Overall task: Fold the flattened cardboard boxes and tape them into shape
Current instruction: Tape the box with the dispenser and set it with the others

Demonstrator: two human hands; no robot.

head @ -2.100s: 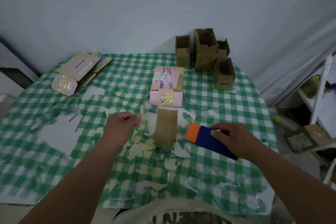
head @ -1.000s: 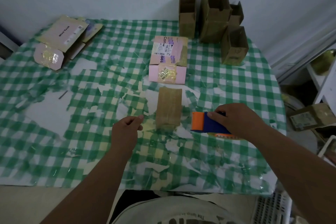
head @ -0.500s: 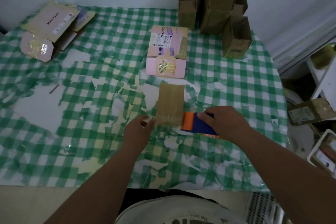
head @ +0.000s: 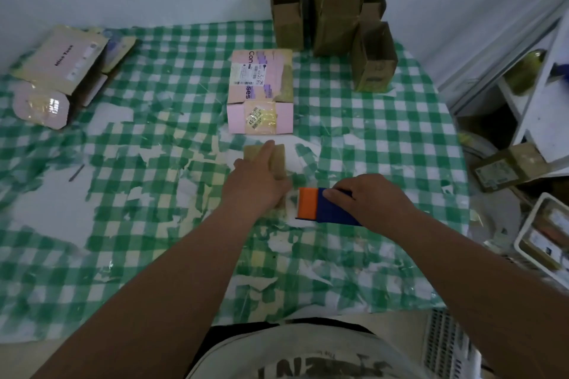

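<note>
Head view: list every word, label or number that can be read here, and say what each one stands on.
"Con" and "ses": purple letters on top of the pink box, partly covered.
White shipping label on that box: too small to read.
Yellow taped sticker on its front: digits blurred.
Dark print on the flat carton at far left: blurred.
Shirt print: cut off, unreadable.
Label on the floor box: unreadable.

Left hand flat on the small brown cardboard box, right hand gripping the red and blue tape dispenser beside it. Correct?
One slip: the tape dispenser is orange and blue, not red and blue. The head view shows the rest holds: the left hand lies flat on the small brown cardboard box, and the right hand grips the dispenser beside it.
</note>
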